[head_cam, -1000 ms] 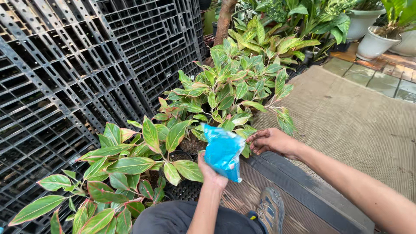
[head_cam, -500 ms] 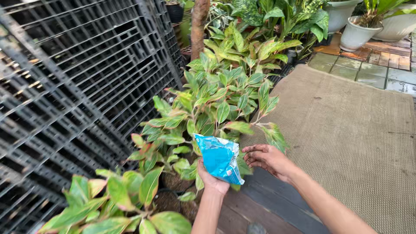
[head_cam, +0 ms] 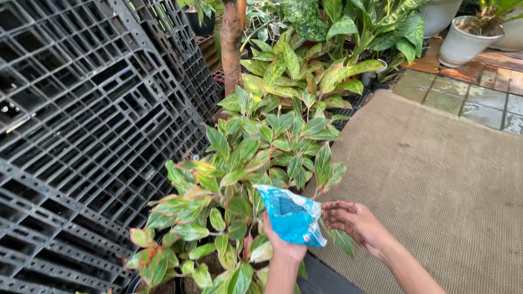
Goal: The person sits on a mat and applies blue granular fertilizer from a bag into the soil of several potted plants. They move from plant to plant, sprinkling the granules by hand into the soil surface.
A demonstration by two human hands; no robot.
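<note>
My left hand (head_cam: 283, 247) holds a blue plastic bag (head_cam: 291, 215) upright, its open mouth tilted toward the right. My right hand (head_cam: 357, 223) sits just right of the bag's mouth, fingers curled together and dirty; whether it holds anything I cannot tell. Both hands hover over a row of potted plants with green, pink-edged leaves (head_cam: 256, 163). The nearest plant (head_cam: 196, 234) is below and left of the bag.
Black plastic lattice pallets (head_cam: 81, 136) lean along the left. A tan woven mat (head_cam: 447, 179) covers the ground at right. A tree trunk (head_cam: 233, 38) rises behind the plants. White pots (head_cam: 463, 41) stand on wet tiles at top right.
The view has shifted forward along the plant row. My hands stay close together, with the bag still in my left hand and my right hand at its mouth.
</note>
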